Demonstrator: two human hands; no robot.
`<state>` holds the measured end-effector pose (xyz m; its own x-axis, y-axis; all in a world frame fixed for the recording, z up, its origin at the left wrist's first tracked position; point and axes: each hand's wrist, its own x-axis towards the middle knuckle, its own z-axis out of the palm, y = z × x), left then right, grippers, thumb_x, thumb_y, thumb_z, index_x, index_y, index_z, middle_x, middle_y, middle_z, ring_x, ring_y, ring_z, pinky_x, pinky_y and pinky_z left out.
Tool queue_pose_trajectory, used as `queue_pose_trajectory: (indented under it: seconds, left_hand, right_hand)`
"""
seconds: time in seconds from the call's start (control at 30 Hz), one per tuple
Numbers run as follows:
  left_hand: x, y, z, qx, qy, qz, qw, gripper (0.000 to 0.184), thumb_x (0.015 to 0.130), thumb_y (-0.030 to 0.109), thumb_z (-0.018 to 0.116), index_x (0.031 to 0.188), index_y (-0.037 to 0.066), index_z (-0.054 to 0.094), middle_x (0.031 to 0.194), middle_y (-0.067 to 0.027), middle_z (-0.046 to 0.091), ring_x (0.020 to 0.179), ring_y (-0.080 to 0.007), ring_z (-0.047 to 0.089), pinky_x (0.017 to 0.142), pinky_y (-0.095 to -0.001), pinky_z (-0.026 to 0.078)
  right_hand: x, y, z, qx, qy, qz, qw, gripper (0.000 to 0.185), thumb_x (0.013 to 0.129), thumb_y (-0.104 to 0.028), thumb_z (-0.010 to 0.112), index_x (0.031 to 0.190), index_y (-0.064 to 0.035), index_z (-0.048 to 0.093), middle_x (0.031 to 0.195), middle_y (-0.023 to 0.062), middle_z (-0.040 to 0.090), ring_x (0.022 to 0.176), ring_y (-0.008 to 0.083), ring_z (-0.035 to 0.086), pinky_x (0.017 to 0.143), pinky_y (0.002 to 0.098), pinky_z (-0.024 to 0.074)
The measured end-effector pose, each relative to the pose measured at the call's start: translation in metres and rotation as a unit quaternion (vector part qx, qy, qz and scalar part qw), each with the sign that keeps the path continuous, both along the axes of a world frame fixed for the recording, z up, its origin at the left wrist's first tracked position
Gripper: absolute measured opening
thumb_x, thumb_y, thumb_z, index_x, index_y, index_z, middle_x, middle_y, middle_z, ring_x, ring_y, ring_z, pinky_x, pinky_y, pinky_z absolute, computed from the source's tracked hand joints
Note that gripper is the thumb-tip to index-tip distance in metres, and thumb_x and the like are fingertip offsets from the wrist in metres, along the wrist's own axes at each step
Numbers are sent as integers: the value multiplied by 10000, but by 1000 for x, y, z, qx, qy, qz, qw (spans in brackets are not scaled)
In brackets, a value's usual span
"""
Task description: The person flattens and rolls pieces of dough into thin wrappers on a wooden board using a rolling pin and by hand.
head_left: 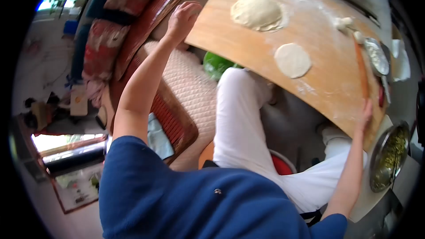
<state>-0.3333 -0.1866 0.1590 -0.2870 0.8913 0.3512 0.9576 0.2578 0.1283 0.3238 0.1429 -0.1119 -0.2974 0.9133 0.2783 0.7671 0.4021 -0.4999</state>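
Observation:
My left hand (183, 19) is raised beside the left edge of the wooden board (212, 22), its fingers curled in and nothing showing in them. Near the board's right side, my right hand (366, 114) is at the lower end of a thin wooden rolling pin (361, 71), its fingers closed round it. A round, flat dough wrapper (292, 60) lies near the middle of the board. Beyond it sits a larger mound of pale dough (257, 12), flattened at the edges. Small dough lumps (345, 25) lie near the pin's far end, and flour dusts the wood.
A metal dish of flour (377, 57) stands along the board's right edge. At lower right is a steel bowl (376, 177) with chopped green filling (394, 157). A quilted seat (188, 79) and a green bowl (216, 65) are left of the board. A red basin (282, 164) is below.

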Motion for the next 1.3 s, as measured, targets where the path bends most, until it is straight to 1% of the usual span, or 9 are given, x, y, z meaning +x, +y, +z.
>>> queue_pose_trajectory:
  seconds: [0.07,0.2,0.27,0.33,0.43,0.53,0.77,1.13,1.3]
  left_hand:
    - [28,51,-13,16,-14,-46,999,316,807,-24,639,1109,61,680,1191,-121,668,1126,-328,622,973,-395,502]
    - [108,114,-80,29,-165,-144,975,300,801,-13,701,1089,71,678,1199,-105,670,1141,-332,618,987,-400,498]
    - [153,126,-115,-10,-175,-163,971,339,814,68,740,1145,112,679,1248,-78,660,1204,-313,590,1034,-406,468]
    - [198,130,-129,-30,-116,-199,973,467,848,199,741,1299,181,621,1413,-57,561,1342,-318,479,1115,-472,385]
    - [242,123,-151,-121,-59,-138,981,695,885,479,662,1500,253,428,1610,-39,312,1482,-360,254,1167,-608,237]
    - [266,113,-157,-146,-35,-81,985,733,883,559,623,1517,258,410,1615,-50,308,1490,-367,237,1182,-598,208]
    - [242,173,-181,-84,-61,-50,993,738,903,624,553,1521,245,415,1631,-57,286,1507,-406,177,1188,-635,124]
    - [164,334,-193,-98,-73,92,988,738,945,594,516,1556,219,344,1650,-112,230,1487,-474,177,1187,-634,142]
    - [179,373,-170,-155,-102,108,977,733,952,605,494,1566,244,322,1656,-53,234,1504,-448,157,1183,-640,149]
  right_hand:
    - [-7,-8,10,33,-11,2,999,448,1023,-348,551,1287,12,592,1223,239,643,1112,402,619,916,446,500]
    - [-25,-26,40,-30,-41,-43,998,433,1015,-326,569,1294,5,590,1231,261,634,1101,405,624,913,444,506]
    - [-23,-26,37,18,-6,-22,1000,428,1010,-324,575,1287,3,591,1210,258,642,1079,415,628,889,454,513]
    - [-26,-27,32,54,13,-8,998,413,1000,-319,588,1260,1,597,1165,246,648,1045,419,630,859,461,516]
    - [-29,-29,38,81,12,-12,997,381,980,-309,612,1205,-1,609,1094,222,654,994,416,629,820,467,515]
    - [-31,-31,42,90,11,-15,996,365,963,-297,627,1184,-7,611,1086,214,655,981,414,629,809,472,516]
    - [-36,-37,50,70,15,-26,997,357,942,-282,647,1178,-16,613,1099,204,655,971,409,633,789,475,518]
    - [-34,-41,43,29,17,-36,999,393,955,-283,640,1239,-15,597,1134,224,634,1028,416,617,847,480,517]
    - [-36,-43,48,8,74,-28,997,407,924,-284,671,1223,-17,602,1133,226,634,1029,420,609,865,484,507]
